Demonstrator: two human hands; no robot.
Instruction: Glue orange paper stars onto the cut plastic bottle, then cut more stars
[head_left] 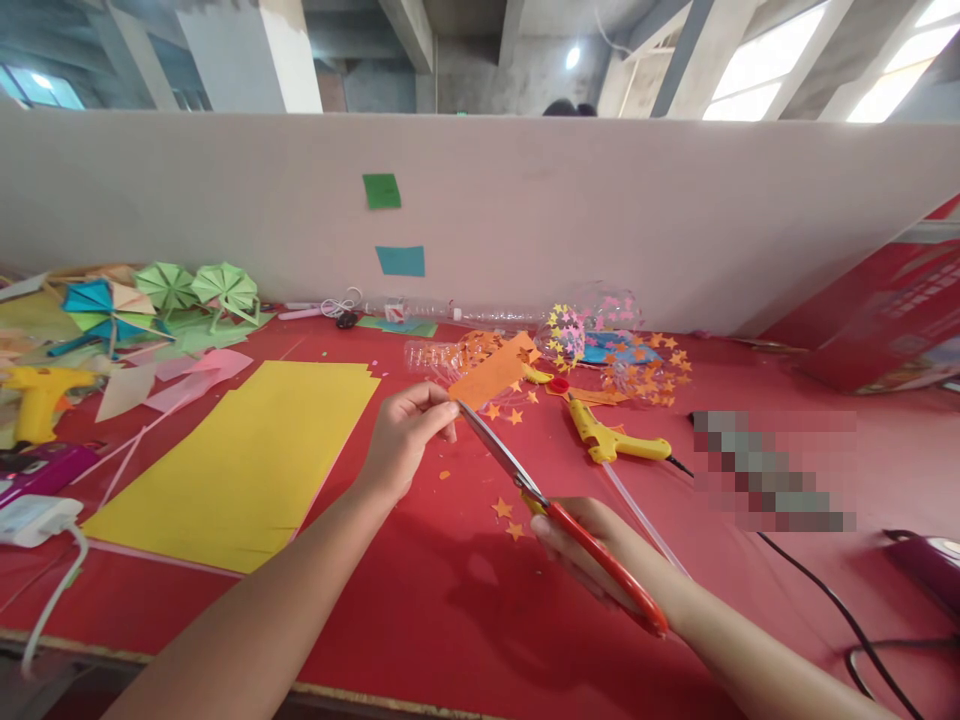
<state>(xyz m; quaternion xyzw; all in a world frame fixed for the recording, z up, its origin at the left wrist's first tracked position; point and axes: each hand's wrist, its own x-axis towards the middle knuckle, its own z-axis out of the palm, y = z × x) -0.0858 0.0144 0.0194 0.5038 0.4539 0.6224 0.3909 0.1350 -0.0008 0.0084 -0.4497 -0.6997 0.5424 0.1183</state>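
Observation:
My left hand [409, 435] is closed in a pinch on the near end of an orange paper strip [491, 372], held above the red table [465, 600]. In my right hand [592, 550] I grip red-handled scissors [555, 515]; their blades point up-left and meet the strip right beside my left fingertips. Small orange paper stars [504, 508] lie on the table under the blades.
A big yellow paper sheet [255, 455] lies left. A yellow glue gun [611, 438] and star-covered clear plastic bottles [600, 335] sit behind the hands. Folded paper fans [195, 288], another glue gun [37, 395], cables [832, 595] and a grey partition [525, 200] surround the area.

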